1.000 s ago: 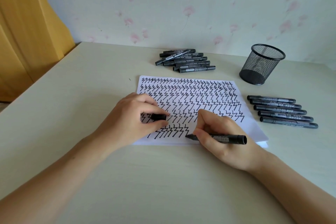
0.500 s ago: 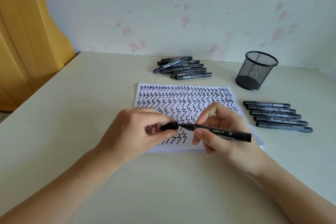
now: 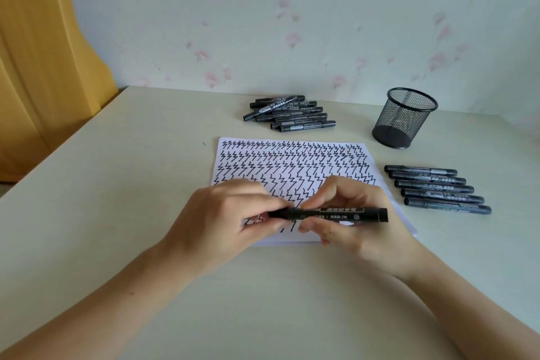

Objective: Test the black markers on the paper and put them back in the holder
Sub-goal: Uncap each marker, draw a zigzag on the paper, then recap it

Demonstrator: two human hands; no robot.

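A black marker (image 3: 344,212) lies level between both hands, just above the white paper (image 3: 292,161), which is covered in rows of black zigzags. My left hand (image 3: 222,219) pinches the cap (image 3: 282,213) at the marker's left end, and the cap sits on the marker. My right hand (image 3: 353,210) grips the barrel. A black mesh holder (image 3: 404,118) stands at the back right and looks empty. A heap of black markers (image 3: 287,112) lies behind the paper. Another row of black markers (image 3: 436,188) lies to the right of it.
The pale table (image 3: 117,199) runs up to a flowered wall at the back. An orange curtain (image 3: 35,52) hangs at the far left beyond the table's edge.
My right hand lifted the marker off the paper and turned it level. My left hand brought the cap to the tip, and the cap now sits on the marker.
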